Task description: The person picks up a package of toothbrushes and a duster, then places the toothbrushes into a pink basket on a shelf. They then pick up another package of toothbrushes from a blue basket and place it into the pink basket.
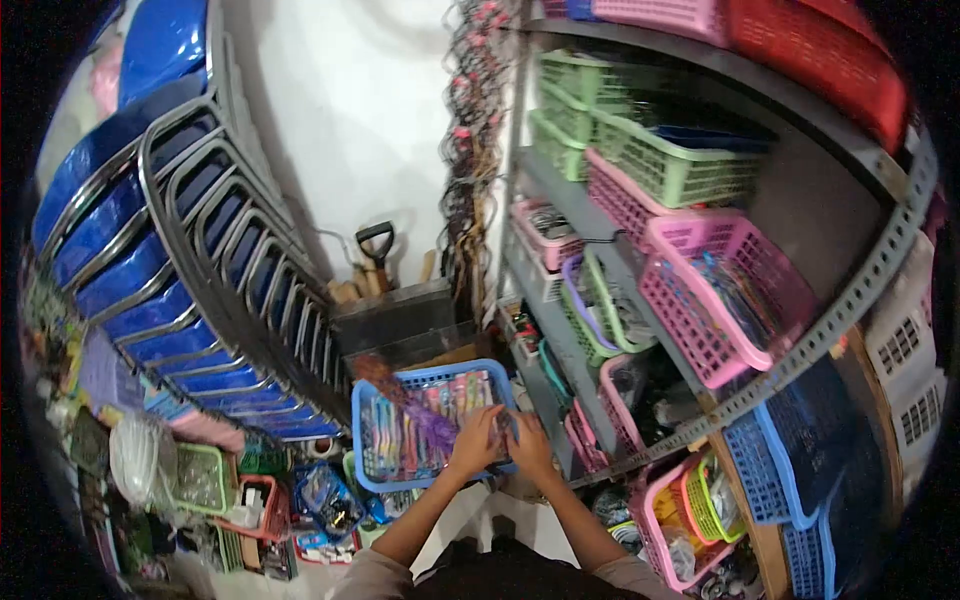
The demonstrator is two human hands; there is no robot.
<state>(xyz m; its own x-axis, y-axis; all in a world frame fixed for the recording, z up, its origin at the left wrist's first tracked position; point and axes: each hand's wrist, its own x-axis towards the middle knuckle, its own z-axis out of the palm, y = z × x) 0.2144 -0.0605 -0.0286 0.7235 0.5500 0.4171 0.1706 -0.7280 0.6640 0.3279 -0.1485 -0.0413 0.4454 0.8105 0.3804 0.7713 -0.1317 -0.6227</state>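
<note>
Both your hands are in the near right corner of the blue basket [372, 440]; left hand [475, 438] has its fingers curled down, half closed, tips on the packets [420, 430] inside; right hand [531, 447] sits just beside it, touching or nearly so, fingers bent over the basket's right rim. Whether either hand actually grips a packet is too small to tell; no clear pinch is visible.

Basket is rectangular moulded plastic, open lattice walls, rounded corners, tilted toward you; packets are flat, glossy, long and thin, laid side by side in pink, purple and yellow; a purple bundle lies diagonally across them from the far left corner.

Basket is straight ahead of you, under both hands; most of it extends left and away from your fingers.

Around it: stacked chairs [200, 260] to the left, blue glossy seats on bent metal tube frames; steel shelf rack [850, 300] to the right with a slotted angle upright, carrying a pink basket [720, 290], green baskets [660, 160] and a red basket [810, 50], all the same lattice plastic; a black D-grip tool handle [375, 240] leans at the white wall [350, 110] behind the blue basket.
</note>
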